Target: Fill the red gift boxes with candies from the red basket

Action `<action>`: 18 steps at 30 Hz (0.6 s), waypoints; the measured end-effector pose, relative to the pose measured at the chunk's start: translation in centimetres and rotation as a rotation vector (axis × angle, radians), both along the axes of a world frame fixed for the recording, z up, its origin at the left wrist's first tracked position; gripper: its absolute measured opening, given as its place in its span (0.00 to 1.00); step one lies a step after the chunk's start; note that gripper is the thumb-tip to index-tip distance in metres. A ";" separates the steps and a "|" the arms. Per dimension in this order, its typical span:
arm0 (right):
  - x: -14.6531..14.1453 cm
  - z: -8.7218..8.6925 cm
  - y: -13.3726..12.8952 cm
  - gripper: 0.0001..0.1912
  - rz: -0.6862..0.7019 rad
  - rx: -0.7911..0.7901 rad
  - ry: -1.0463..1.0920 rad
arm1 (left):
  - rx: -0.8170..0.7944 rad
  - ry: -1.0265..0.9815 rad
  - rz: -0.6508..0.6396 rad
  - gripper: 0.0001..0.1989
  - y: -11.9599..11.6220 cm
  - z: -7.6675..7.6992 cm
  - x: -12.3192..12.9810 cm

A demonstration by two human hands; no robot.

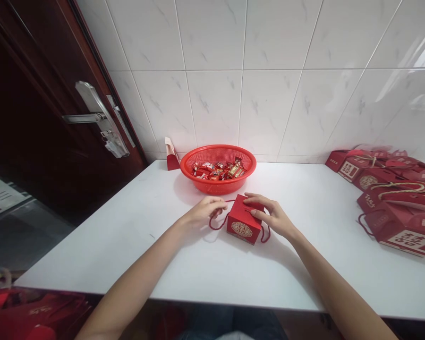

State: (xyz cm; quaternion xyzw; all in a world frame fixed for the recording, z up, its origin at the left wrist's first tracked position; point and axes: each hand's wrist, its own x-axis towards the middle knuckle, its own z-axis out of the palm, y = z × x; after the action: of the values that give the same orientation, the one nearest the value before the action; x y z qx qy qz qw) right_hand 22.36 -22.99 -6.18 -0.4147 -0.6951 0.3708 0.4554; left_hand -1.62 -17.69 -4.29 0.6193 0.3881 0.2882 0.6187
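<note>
A small red gift box (246, 215) with a round gold emblem on its front stands on the white table, its top folded down. A dark red cord handle (218, 226) loops out on its left side, and another bit of cord (266, 234) hangs at its right. My left hand (209, 208) pinches the left cord between thumb and fingers, just beside the box. Resting on the box's top and right edge is my right hand (269, 212), its fingers stretched out and apart.
Behind the box stands a red plastic basket (217, 188) holding wrapped candies (216, 172). A folded red and white carton (171, 156) leans near the wall. Several finished-looking red boxes (403, 212) crowd the table's right side. A dark door (38, 94) is at left.
</note>
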 end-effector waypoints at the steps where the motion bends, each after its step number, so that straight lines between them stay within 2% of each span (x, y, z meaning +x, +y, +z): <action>1: 0.0 0.0 0.0 0.14 0.001 -0.003 0.005 | -0.006 -0.102 0.000 0.16 0.1 0.5 -0.4; 4: -0.1 0.1 -0.1 0.14 0.010 0.003 0.009 | -0.036 -0.420 -0.016 0.13 0.1 1.9 -1.3; 6: -0.3 0.1 -0.1 0.14 0.018 0.017 0.013 | -0.017 -0.502 -0.066 0.12 -0.3 2.2 -1.3; 8: -0.4 0.1 -0.1 0.15 0.017 0.031 0.018 | 0.066 -0.445 -0.095 0.17 -0.8 1.9 -0.7; 10: -0.6 0.2 -0.2 0.17 0.006 0.037 0.022 | 0.223 -0.291 -0.066 0.21 -1.4 1.1 0.1; 14: -0.4 0.5 -0.3 0.21 -0.020 0.010 0.038 | 0.552 0.012 -0.011 0.18 -2.1 -0.2 1.3; 18: 0.9 0.5 0.4 0.26 -0.136 -0.106 0.002 | 0.631 0.090 -0.017 0.16 -2.3 -0.3 1.5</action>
State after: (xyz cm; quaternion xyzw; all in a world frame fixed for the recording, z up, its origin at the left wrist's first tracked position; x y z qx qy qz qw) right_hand 23.28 -22.64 -5.65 -0.4840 -0.6443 0.3758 0.4576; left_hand -0.11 -19.95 -4.63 0.7959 0.3015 0.3616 0.3806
